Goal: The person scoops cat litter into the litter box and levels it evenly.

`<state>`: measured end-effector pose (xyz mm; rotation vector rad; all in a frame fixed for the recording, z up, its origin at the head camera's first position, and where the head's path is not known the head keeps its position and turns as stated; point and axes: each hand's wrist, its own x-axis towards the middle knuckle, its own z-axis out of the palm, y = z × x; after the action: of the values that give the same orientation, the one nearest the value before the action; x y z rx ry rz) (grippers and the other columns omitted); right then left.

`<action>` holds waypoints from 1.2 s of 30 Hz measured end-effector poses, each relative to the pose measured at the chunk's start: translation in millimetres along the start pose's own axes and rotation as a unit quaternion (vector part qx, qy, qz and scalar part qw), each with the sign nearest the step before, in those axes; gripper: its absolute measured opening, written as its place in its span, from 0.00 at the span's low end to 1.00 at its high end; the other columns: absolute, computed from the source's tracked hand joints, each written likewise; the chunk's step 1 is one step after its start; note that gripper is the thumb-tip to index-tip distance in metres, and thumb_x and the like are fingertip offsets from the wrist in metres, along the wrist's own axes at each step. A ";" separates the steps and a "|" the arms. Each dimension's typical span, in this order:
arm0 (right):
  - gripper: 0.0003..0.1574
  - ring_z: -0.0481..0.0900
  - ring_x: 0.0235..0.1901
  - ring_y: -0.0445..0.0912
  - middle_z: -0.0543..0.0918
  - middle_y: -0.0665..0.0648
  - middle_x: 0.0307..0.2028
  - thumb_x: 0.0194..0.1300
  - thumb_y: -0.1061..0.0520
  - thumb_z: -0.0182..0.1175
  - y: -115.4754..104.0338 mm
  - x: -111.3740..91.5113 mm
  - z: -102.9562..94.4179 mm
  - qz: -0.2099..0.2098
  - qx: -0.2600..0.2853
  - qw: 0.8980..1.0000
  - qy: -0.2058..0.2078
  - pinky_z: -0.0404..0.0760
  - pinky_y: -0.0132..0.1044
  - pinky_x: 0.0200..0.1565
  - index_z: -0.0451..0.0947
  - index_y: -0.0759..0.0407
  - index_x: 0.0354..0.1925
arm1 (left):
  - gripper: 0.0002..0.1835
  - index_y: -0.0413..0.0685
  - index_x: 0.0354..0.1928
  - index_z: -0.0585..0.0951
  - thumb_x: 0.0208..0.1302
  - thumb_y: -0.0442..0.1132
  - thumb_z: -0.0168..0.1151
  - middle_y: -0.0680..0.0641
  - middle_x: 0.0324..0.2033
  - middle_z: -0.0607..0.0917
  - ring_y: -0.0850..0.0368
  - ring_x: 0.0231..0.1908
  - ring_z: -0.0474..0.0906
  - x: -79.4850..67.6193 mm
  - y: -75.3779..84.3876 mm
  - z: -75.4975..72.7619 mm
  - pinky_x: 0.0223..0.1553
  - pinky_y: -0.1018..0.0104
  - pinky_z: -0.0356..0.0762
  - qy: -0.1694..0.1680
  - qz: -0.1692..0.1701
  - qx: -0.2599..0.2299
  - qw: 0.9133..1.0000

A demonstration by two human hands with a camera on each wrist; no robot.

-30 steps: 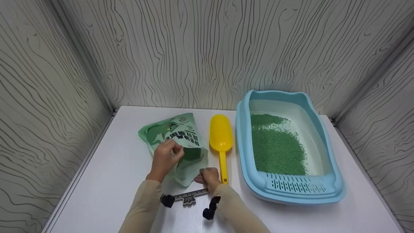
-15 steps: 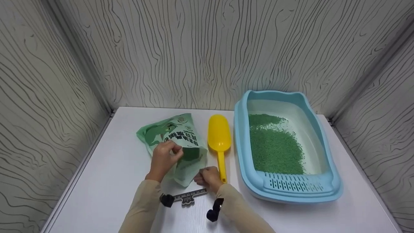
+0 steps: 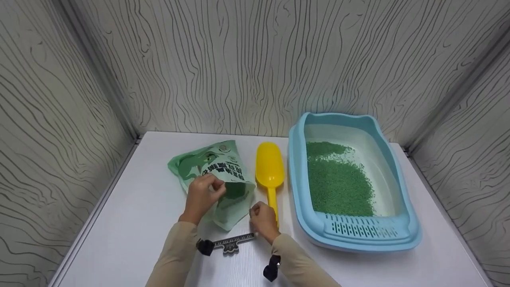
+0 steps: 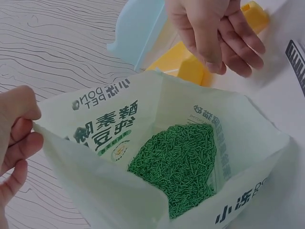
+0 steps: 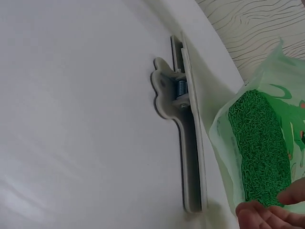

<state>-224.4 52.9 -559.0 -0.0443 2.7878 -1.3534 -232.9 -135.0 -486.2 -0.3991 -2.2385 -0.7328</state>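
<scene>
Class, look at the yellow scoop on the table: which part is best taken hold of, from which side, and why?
The yellow scoop is probably best taken by its slim handle, from above at the near side, with the right hand: the handle points toward the person, while the broad bowl lies farther off, hollow side up.

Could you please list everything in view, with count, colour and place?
Table: one, white, across the foreground.
Bag: one, green, left side.
Tray: one, light blue, right side.
Scoop: one, yellow, between bag and tray.
Pellets: uncountable, green, in bag and tray.
Clip: one, grey and black, at the bag's near side.
Walls: three, pale with dark lines, left, right and behind.
Left hand: one, bare, pinching the bag's rim.
Right hand: one, bare, by the bag's mouth.
Sleeves: two, beige, on the arms.
Wrist gadgets: two, black, at the cuffs.
</scene>
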 end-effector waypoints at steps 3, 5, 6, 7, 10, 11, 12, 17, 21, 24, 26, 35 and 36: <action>0.05 0.71 0.22 0.41 0.79 0.55 0.23 0.60 0.60 0.57 0.4 -2.6 -4.3 -0.011 -0.034 0.999 0.019 0.72 0.29 0.25 0.75 0.62 0.33 | 0.06 0.48 0.20 0.79 0.44 0.32 0.67 0.52 0.17 0.81 0.63 0.21 0.75 -0.1 0.4 -0.1 0.26 0.69 0.73 -0.003 -0.005 -0.002 1.000; 0.05 0.71 0.23 0.41 0.78 0.55 0.24 0.59 0.60 0.58 1.6 -3.8 -6.6 -0.022 -0.063 0.997 0.043 0.73 0.31 0.27 0.74 0.61 0.33 | 0.06 0.48 0.19 0.79 0.44 0.32 0.68 0.52 0.17 0.81 0.63 0.21 0.75 -0.7 0.6 -0.2 0.26 0.69 0.72 -0.004 -0.008 0.001 1.000; 0.05 0.72 0.23 0.42 0.78 0.55 0.24 0.59 0.60 0.59 2.7 -4.1 -7.4 -0.029 -0.078 0.995 0.059 0.74 0.32 0.27 0.73 0.61 0.33 | 0.06 0.48 0.20 0.79 0.44 0.32 0.68 0.52 0.17 0.81 0.63 0.21 0.75 -0.9 0.8 -0.3 0.26 0.69 0.72 -0.005 -0.009 0.001 1.000; 0.06 0.73 0.24 0.43 0.77 0.55 0.25 0.58 0.60 0.60 4.1 -4.3 -8.2 -0.036 -0.094 0.992 0.080 0.75 0.34 0.28 0.73 0.60 0.33 | 0.06 0.48 0.20 0.79 0.44 0.33 0.68 0.52 0.17 0.81 0.63 0.21 0.75 -1.0 0.9 -0.3 0.26 0.69 0.72 -0.006 -0.009 0.002 1.000; 0.10 0.73 0.27 0.44 0.76 0.55 0.27 0.55 0.59 0.63 9.8 -3.4 -10.1 -0.049 -0.149 0.977 0.145 0.77 0.37 0.32 0.72 0.60 0.33 | 0.05 0.48 0.20 0.79 0.44 0.33 0.67 0.52 0.17 0.81 0.63 0.21 0.75 -1.0 1.4 -0.7 0.26 0.70 0.72 -0.008 -0.009 -0.001 1.000; 0.12 0.73 0.28 0.45 0.75 0.56 0.28 0.55 0.59 0.64 11.9 -2.8 -10.6 -0.047 -0.160 0.973 0.162 0.77 0.38 0.33 0.71 0.60 0.34 | 0.05 0.48 0.20 0.79 0.44 0.33 0.67 0.52 0.17 0.81 0.63 0.21 0.75 -1.0 1.5 -0.8 0.26 0.70 0.72 -0.008 -0.008 -0.003 1.000; 0.14 0.72 0.28 0.45 0.74 0.56 0.29 0.54 0.58 0.65 14.1 -1.9 -11.2 -0.040 -0.166 0.970 0.172 0.76 0.38 0.33 0.70 0.60 0.36 | 0.06 0.48 0.20 0.79 0.44 0.33 0.67 0.52 0.17 0.81 0.63 0.21 0.75 -1.0 1.6 -0.9 0.26 0.70 0.72 -0.008 -0.007 -0.004 1.000; 0.23 0.66 0.31 0.46 0.69 0.57 0.33 0.52 0.56 0.66 23.2 2.5 -12.4 0.013 -0.164 0.969 0.185 0.68 0.36 0.34 0.65 0.61 0.41 | 0.06 0.49 0.20 0.79 0.45 0.32 0.67 0.53 0.17 0.81 0.63 0.20 0.75 -1.9 1.3 -1.0 0.26 0.70 0.73 -0.004 0.004 -0.004 1.000; 0.28 0.65 0.33 0.47 0.69 0.58 0.35 0.52 0.54 0.66 28.0 4.2 -11.1 0.045 -0.157 0.972 0.168 0.64 0.37 0.35 0.64 0.62 0.45 | 0.07 0.49 0.20 0.78 0.45 0.32 0.67 0.53 0.17 0.81 0.64 0.20 0.75 -3.2 1.3 -0.9 0.26 0.69 0.73 -0.006 0.004 0.004 1.000; 0.31 0.66 0.35 0.47 0.70 0.59 0.37 0.54 0.53 0.65 29.9 5.2 -9.7 0.065 -0.152 0.975 0.148 0.67 0.38 0.38 0.64 0.63 0.50 | 0.06 0.49 0.20 0.78 0.45 0.32 0.67 0.53 0.16 0.81 0.64 0.20 0.75 -3.9 1.5 -1.2 0.26 0.69 0.73 -0.010 -0.001 0.006 1.000; 0.31 0.67 0.36 0.48 0.71 0.60 0.38 0.54 0.53 0.65 30.5 6.8 -9.1 0.077 -0.147 0.976 0.138 0.68 0.39 0.39 0.64 0.64 0.52 | 0.06 0.49 0.19 0.79 0.45 0.32 0.67 0.53 0.16 0.81 0.63 0.20 0.75 -3.4 1.7 -1.4 0.26 0.68 0.73 -0.012 -0.003 0.005 1.000; 0.25 0.68 0.32 0.47 0.73 0.59 0.33 0.56 0.53 0.63 34.0 15.2 -8.7 0.088 -0.148 0.976 0.136 0.70 0.38 0.36 0.67 0.66 0.46 | 0.06 0.48 0.19 0.78 0.44 0.33 0.67 0.52 0.16 0.81 0.63 0.20 0.75 -1.0 0.9 -1.8 0.26 0.69 0.72 -0.011 0.002 0.008 1.000; 0.25 0.69 0.31 0.47 0.73 0.59 0.33 0.56 0.53 0.63 34.8 15.1 -8.4 0.088 -0.147 0.976 0.136 0.70 0.38 0.36 0.68 0.66 0.45 | 0.06 0.48 0.19 0.78 0.44 0.33 0.67 0.52 0.16 0.81 0.63 0.20 0.75 -1.3 0.8 -1.9 0.25 0.69 0.72 -0.010 0.003 0.009 1.000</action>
<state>-240.2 80.4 -581.5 0.3970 3.1013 -0.9644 -230.5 -135.7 -485.8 -0.4054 -2.2607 -0.7085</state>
